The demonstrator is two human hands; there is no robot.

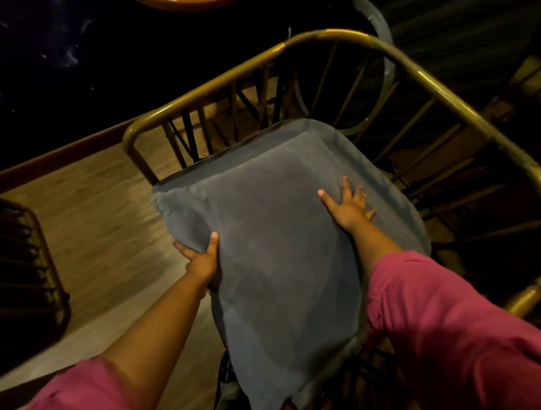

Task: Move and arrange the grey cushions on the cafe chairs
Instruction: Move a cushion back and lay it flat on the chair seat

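A large grey cushion (pixel 278 248) lies on the seat of a gold-framed cafe chair (pixel 336 35) whose curved back rail and thin spindles wrap round its far side. A second grey layer (pixel 307 131) shows under its far edge. My left hand (pixel 202 257) grips the cushion's left edge, thumb on top and fingers underneath. My right hand (pixel 348 205) rests flat on the cushion's upper right part with the fingers spread.
Light wooden floor (pixel 96 222) lies to the left. A dark woven chair (pixel 29 269) stands at the left edge. A round table edge (pixel 181 3) shows at the top. A pale hoop-like frame (pixel 386 67) sits behind the chair back. The right side is dark.
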